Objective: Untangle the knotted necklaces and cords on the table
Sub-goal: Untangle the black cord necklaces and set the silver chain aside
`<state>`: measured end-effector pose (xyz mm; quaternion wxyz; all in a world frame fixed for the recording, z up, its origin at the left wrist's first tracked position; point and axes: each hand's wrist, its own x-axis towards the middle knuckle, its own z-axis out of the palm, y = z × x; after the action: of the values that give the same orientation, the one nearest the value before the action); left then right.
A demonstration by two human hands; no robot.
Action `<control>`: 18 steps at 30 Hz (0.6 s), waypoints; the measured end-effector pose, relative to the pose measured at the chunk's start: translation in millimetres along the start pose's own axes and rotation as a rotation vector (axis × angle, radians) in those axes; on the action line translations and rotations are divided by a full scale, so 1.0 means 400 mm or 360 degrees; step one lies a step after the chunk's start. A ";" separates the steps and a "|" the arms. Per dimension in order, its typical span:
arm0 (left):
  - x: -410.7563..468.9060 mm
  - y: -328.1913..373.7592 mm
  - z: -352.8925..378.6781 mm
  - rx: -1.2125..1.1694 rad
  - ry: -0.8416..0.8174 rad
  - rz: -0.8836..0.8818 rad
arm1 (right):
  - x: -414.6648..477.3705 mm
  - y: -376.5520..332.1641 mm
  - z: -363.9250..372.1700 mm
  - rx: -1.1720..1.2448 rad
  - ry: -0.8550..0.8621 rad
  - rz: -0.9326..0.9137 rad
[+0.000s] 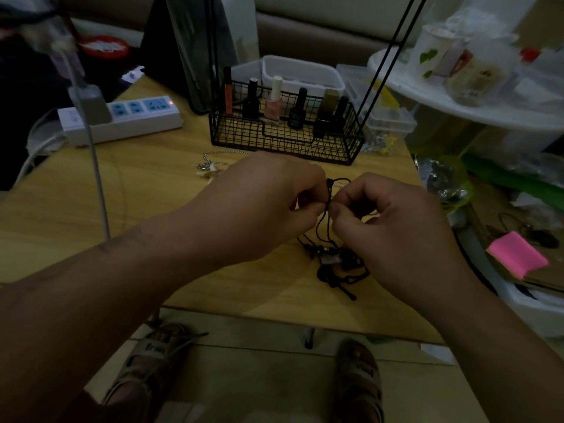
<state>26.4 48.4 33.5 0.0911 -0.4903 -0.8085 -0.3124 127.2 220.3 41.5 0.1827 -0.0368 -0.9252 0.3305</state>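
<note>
Table (146, 190), light wood, seen from the head camera; dim light.

- Left hand (262, 206) and right hand (393, 230) are raised over the right half of the table, fingertips brought together, almost touching.
- A thin black cord (329, 186) is pinched between thumb and curled fingers of each hand. A small loop is seen above the pinch, and strands are let down below it.
- The strands are led into a black tangle (335, 264) with a small metal pendant, laid on the table toward the near edge, just under the right hand.
- A silver chain (213, 164) is laid farther back, partly hidden by the left hand, apart from the tangle.
- A black wire basket (283, 138) of nail-polish bottles is set toward the far right corner.
- A white power strip (122, 120) is placed at the far left corner.
- A pink notepad (515, 254) is seen off the right edge.
</note>
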 end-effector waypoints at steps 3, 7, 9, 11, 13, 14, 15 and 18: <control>0.000 -0.001 -0.002 -0.0014 -0.0028 -0.0001 | -0.002 0.000 -0.003 0.0097 -0.0045 0.0062; -0.001 0.007 0.001 -0.0081 0.0022 -0.0026 | 0.005 -0.004 -0.005 0.0433 -0.0096 0.0288; 0.000 0.013 0.001 -0.0138 0.0068 -0.0069 | 0.009 -0.001 0.000 0.0667 -0.0106 0.0463; 0.001 0.012 -0.006 -0.0240 0.0133 -0.0134 | 0.013 0.005 0.005 0.0921 -0.0090 0.0619; 0.001 0.005 -0.014 -0.0330 0.0164 -0.0203 | 0.015 0.011 0.001 0.0991 -0.0058 0.0649; 0.000 0.003 -0.016 -0.0348 0.0146 -0.0230 | 0.013 0.013 -0.001 0.0938 -0.0052 0.0622; -0.001 0.002 -0.015 -0.0354 0.0112 -0.0244 | 0.010 0.014 -0.004 0.0849 -0.0051 0.0576; -0.003 0.004 -0.003 -0.0287 0.0044 -0.0189 | 0.002 0.004 -0.005 0.0598 -0.0032 0.0377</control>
<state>28.3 47.4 34.6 0.0392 -0.4434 -0.8034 -0.3956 127.2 222.8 42.0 0.1371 -0.1074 -0.8383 0.5166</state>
